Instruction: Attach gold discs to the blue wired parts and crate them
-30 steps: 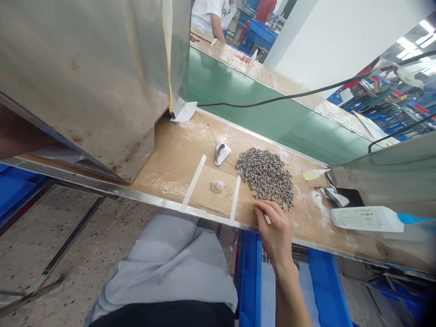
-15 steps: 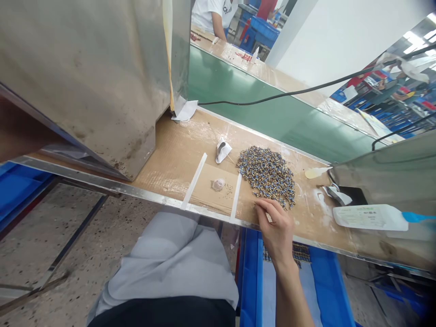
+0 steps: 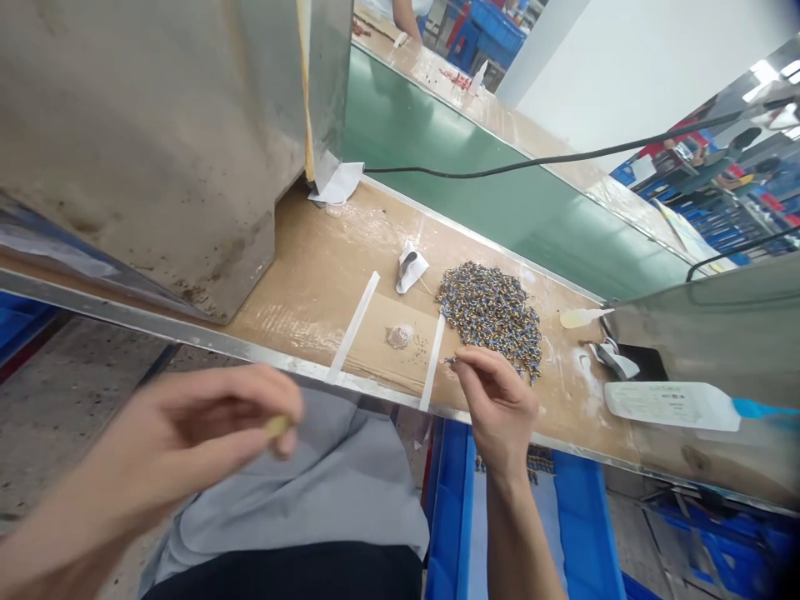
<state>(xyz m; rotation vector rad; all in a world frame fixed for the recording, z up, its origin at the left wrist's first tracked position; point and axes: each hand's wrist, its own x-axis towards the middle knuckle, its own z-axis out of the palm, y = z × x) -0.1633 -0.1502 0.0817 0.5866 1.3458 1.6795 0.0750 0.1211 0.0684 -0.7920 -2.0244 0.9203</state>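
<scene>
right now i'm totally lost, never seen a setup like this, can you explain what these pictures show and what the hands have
There is no machine arm here: these are a person's bare hands, seen from one camera worn on the head, looking forward and down. The right hand pinches a small piece over the bench, beside a pile of small blue and gold-coloured pieces. The left hand is nearer the camera, over the lap; something yellowish shows at its fingertips, too blurred to name. Farther right lies a white bottle with a blue top.
</scene>
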